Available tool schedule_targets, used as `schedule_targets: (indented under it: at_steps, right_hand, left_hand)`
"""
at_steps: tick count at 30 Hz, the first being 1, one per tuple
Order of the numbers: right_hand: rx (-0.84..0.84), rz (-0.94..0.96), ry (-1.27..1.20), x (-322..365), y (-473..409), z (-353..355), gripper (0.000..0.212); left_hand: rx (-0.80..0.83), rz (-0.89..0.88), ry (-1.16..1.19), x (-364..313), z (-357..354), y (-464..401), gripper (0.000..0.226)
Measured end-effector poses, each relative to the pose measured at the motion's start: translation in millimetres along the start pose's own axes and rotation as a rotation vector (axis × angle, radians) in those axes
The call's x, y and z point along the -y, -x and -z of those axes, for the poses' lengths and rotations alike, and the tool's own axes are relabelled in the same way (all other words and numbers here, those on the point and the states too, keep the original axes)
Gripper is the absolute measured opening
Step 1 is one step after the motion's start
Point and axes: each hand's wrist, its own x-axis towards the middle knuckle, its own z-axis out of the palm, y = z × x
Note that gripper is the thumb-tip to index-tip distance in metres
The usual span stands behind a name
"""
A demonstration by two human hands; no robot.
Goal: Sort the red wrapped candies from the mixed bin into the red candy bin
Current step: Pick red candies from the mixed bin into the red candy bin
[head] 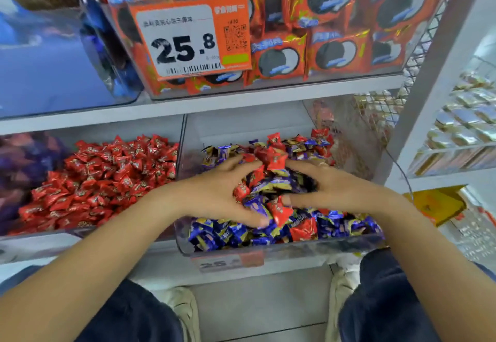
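The mixed bin (268, 247), a clear tub on the lower shelf, holds blue-and-gold wrapped candies with red wrapped candies (303, 227) scattered among them. Both hands are inside it. My left hand (214, 188) lies with fingers spread and fairly straight, thumb low, against a heap of candies in which a red candy (241, 190) sits by its palm. From the right, my right hand (332, 186) presses on the same heap, fingers spread and partly buried. More red candies (276, 159) top the heap between the fingertips. The red candy bin (35, 239) stands to the left, piled with red candies (102, 180).
Above, a clear bin of orange-red cookie packs (335, 52) carries a 25.8 price tag (188, 38). A blue bin (53, 73) is upper left and purple candies (16, 170) far left. A white shelf post (429, 73) rises on the right. My knees and shoes (182, 309) are below.
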Motion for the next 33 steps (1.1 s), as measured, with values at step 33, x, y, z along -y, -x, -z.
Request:
schedule_targets:
  at_steps: [33]
  right_hand:
    - [-0.199,-0.22,0.123,-24,11,37,0.064]
  left_hand:
    - [-0.246,0.014,-0.29,-10,47,-52,0.044]
